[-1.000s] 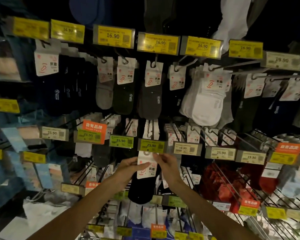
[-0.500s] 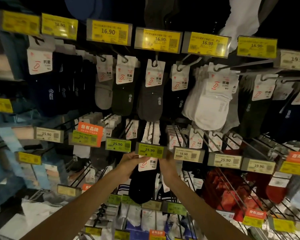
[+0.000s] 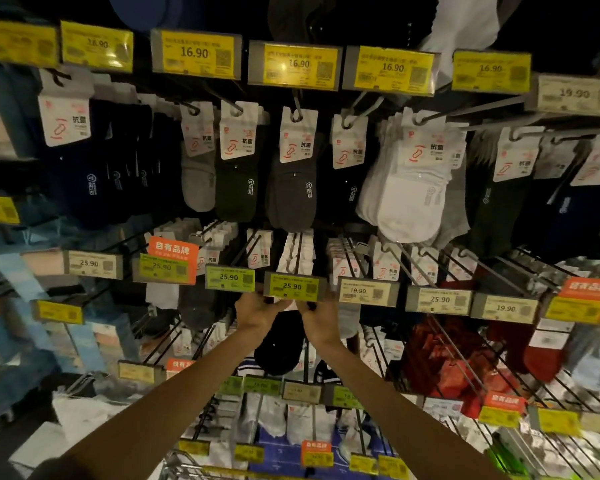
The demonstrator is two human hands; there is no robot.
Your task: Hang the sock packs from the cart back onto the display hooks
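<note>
A black sock pack (image 3: 280, 344) hangs between my hands, its white card top mostly hidden behind the green 25.90 price tag (image 3: 294, 287). My left hand (image 3: 257, 311) pinches the card's left edge just under the tag. From the other side my right hand (image 3: 317, 318) pinches the card's right edge. The display hook (image 3: 297, 249) runs back from that tag and carries several white-carded packs. The hook's tip is hidden by the tag, so I cannot tell whether the card is on it.
Rows of hooks with sock packs fill the wall: dark and white socks (image 3: 409, 188) above under yellow 16.90 tags (image 3: 293, 65), red socks (image 3: 454, 362) to the right. Neighbouring price tags (image 3: 367, 291) crowd both sides. The cart's wire rim (image 3: 181, 462) shows at the bottom.
Both hands have lifted the black sock pack upward, so its white card, fully visible before, is now mostly tucked behind the 25.90 tag.
</note>
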